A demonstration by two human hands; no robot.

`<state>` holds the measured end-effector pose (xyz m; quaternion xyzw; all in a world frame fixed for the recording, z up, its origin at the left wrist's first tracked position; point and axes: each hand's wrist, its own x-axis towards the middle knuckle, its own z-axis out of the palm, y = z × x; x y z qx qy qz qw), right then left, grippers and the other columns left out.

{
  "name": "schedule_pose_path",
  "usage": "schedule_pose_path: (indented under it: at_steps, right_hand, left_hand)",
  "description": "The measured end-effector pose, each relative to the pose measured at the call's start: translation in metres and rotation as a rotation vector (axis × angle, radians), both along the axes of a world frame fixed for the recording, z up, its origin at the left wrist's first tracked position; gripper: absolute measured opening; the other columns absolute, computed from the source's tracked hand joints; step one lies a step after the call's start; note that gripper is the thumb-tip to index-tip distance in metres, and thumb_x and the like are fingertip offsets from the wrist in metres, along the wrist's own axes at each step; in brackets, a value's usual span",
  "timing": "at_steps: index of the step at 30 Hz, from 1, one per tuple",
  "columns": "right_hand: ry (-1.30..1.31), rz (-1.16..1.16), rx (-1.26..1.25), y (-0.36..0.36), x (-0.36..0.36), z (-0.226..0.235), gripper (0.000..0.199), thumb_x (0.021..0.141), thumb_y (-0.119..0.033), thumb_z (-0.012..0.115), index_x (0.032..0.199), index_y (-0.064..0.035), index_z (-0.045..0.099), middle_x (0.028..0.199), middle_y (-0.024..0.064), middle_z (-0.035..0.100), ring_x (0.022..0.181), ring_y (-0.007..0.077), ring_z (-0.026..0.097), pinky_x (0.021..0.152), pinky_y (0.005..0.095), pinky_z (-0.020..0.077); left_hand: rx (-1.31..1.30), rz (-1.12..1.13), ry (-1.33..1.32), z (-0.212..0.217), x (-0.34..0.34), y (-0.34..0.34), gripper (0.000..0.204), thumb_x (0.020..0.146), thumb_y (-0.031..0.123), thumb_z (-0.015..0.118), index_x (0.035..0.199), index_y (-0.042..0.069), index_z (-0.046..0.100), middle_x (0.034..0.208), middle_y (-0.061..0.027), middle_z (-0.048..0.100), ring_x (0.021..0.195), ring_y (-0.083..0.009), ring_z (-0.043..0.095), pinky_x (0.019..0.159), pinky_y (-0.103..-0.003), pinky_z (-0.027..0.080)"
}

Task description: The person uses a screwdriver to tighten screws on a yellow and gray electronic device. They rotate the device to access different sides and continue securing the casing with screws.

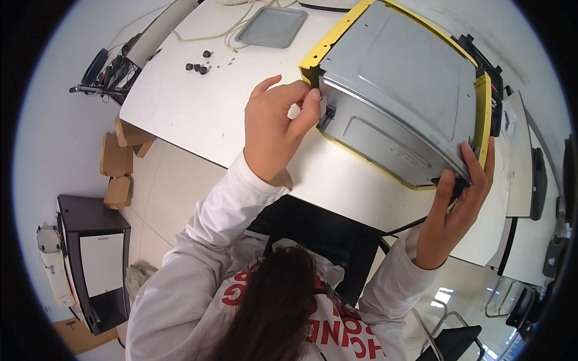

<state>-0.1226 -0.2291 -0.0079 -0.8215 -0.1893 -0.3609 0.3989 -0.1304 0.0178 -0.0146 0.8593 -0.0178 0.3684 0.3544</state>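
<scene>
A large boxy casing (376,150) of grey sheet metal with yellow edge frames stands on the white table at the right. Its grey metal cover (409,66) forms the upper face, with a lip along the near edge. My left hand (277,120) pinches thumb and forefinger at the left end of this lip, by the yellow corner; the exact contact is partly hidden. At the lip's right end, my right hand (460,198) grips the corner, thumb on the near side and fingers over the cover and yellow frame.
Several small black knobs (197,67) and tiny loose bits lie on the white table (180,114). Behind them are a grey tray (274,27) and a pale cable (208,39). Cardboard boxes (115,157) and a dark cabinet (93,219) stand at left. A chair (454,343) is at lower right.
</scene>
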Motion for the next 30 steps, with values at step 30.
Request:
schedule_pose_path:
  at_steps: [30]
  right_hand:
    - [0.064,-0.017,-0.112,-0.001,-0.007,0.007,0.033,0.096,-0.013,0.049,0.128,-0.005,0.052,0.147,0.0146,0.036,0.129,0.0282,0.043,0.1,0.038,0.0381]
  left_hand:
    - [0.149,0.05,0.148,-0.012,-0.011,0.06,0.011,0.078,0.008,0.06,0.07,0.002,0.055,0.061,-0.0091,0.056,0.055,-0.0228,0.052,0.068,-0.032,0.044]
